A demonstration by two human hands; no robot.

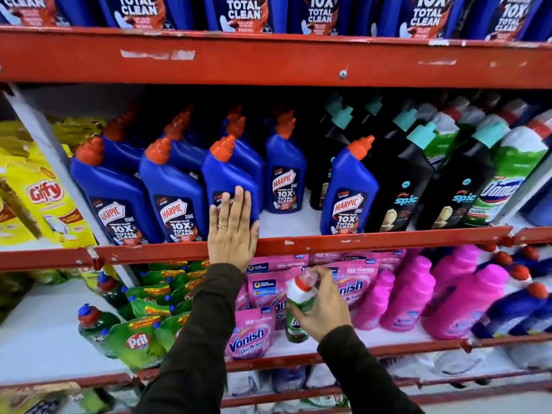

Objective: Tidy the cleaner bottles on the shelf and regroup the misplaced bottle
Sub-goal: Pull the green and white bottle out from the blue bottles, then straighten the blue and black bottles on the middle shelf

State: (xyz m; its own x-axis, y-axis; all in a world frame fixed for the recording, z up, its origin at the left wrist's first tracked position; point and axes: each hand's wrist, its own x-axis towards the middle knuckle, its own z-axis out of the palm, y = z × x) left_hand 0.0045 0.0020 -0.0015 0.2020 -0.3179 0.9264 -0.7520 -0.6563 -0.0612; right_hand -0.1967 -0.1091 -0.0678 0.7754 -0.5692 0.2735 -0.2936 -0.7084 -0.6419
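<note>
Head view: the left hand [232, 231] is lying flat, fingers extended and gripping nothing, its fingertips pressing the label of the third blue Harpic bottle [230, 177] and its palm crossing the red shelf rail [388, 236]. The right hand [321, 303] is wrapping its fingers [301, 316] around a green-and-white Domex bottle [300, 306], red collar and blurred cap above the thumb, base below the little finger, in front of the pink Vanish pouches [252, 336]. Risk, as judged: the grip is sitting mid-body on a smooth tapered bottle, so it could be slipping while being lifted; the cap could be clipping the rail just above the knuckles. The flat push could be toppling the Harpic bottle rearward. A lone Harpic bottle [348, 189] is standing right of the left fingertips, against the black Spic bottles [400, 186]. Matching Domex bottles [507, 174] are standing far right, well apart from the right fingers; reaching there could be knocking the Spic bottles.
</note>
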